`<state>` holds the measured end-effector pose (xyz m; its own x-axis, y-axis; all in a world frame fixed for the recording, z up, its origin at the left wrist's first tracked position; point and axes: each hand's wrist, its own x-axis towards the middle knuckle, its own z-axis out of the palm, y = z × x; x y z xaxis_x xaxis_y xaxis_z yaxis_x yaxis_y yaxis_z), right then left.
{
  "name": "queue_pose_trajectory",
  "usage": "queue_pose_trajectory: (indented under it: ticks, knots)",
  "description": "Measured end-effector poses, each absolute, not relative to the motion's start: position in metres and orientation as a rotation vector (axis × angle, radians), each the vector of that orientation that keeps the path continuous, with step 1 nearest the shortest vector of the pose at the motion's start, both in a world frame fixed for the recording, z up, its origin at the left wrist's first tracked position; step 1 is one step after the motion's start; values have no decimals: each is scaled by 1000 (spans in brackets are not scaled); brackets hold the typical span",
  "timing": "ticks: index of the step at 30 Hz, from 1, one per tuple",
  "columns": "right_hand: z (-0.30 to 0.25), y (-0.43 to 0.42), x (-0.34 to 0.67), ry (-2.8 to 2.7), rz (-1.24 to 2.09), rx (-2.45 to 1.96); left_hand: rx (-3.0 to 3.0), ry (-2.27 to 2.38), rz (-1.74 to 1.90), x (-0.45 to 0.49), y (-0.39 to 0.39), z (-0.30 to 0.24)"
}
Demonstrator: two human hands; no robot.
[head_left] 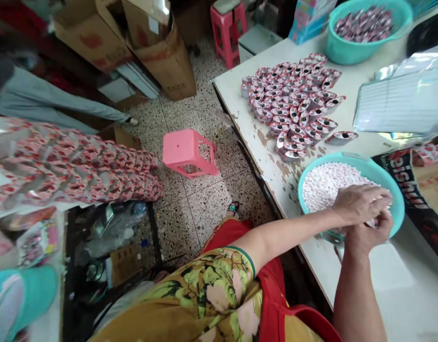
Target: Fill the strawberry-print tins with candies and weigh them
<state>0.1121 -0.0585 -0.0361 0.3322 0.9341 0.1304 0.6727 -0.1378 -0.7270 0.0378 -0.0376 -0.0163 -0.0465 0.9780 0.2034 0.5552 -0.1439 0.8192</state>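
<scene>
A turquoise basin [397,209] full of small pinkish-white pellets [329,183], which look like candies, stands at the table's edge. Over its right side my left hand [359,204] is closed, fingers curled above my right hand; what lies inside them is hidden. My right hand [372,235] is wrapped round a small pink and grey box [373,222], mostly covered by the fingers. Several similar oval boxes [293,102] stand upright in a cluster beyond the basin, their tops showing dark holes. One box [342,137] sits slightly apart, nearest the basin.
Another turquoise basin [347,50] holds many dark pink pieces at the table's far end. Clear plastic sheets [400,104] and a black printed carton [411,185] lie right. A pink stool [183,147] stands on the floor. Left are stacked red-patterned boxes [80,161] and another person's legs [58,95].
</scene>
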Motion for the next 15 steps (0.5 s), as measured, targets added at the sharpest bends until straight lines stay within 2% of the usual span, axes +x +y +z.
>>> queue_pose_trajectory:
  ticks: [4,6,8,10,13,15]
  knots:
    - [-64,-81,119,-1198,238,-1673,1933,1781,880,-6,-70,-43]
    - [-76,-86,118,-1143,128,-1653,2022,1763,928,-51,-91,-62]
    - [-83,-89,114,-1107,17,-1664,1927,1823,1026,-112,-109,-85]
    - [-86,-90,109,-1074,-73,-1630,1603,2039,973,-186,-123,-112]
    - [-82,-92,100,-1036,-124,-1589,1111,2169,441,-297,-144,-152]
    - [-75,-94,96,-1033,-129,-1657,1055,2140,128,-360,-160,-175]
